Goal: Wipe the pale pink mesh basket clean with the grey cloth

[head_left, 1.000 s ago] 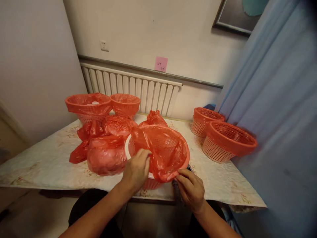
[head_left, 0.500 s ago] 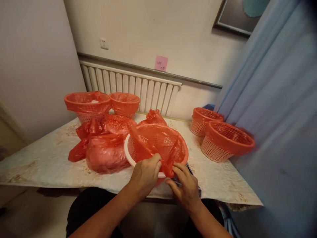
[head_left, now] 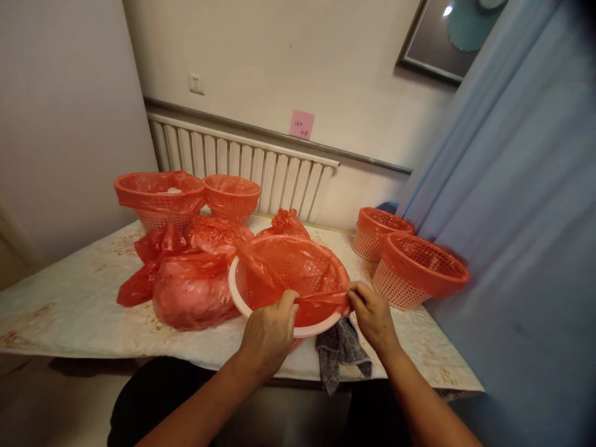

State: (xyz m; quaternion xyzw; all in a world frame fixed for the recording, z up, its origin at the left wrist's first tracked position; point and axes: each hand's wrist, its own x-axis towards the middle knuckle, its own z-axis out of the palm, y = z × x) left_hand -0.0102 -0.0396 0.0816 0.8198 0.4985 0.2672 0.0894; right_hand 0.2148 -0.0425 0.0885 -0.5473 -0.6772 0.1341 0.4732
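Observation:
A white-rimmed mesh basket [head_left: 239, 292] stands near the table's front edge, with a thin red plastic bag [head_left: 298, 261] inside it and over its back and right rim. At the front of the basket my left hand [head_left: 272, 329] pinches the bag's edge. My right hand [head_left: 375, 313], at the basket's right side, grips the same edge, and the plastic is stretched between the two hands. The front and left parts of the white rim show uncovered. Below the right side of the basket a dark grey cloth [head_left: 342, 351] hangs over the table edge.
Filled red bags [head_left: 193, 292] lie left of the basket, another [head_left: 286, 223] behind it. Two red-lined baskets [head_left: 161, 198] [head_left: 233, 195] stand at the back left. Two more [head_left: 405, 276] [head_left: 372, 236] are on the right by a blue curtain [head_left: 516, 248].
My right hand has moved right and up with the bag's edge, drawing the plastic taut. More of the front rim and the grey cloth now show. The view has shifted slightly.

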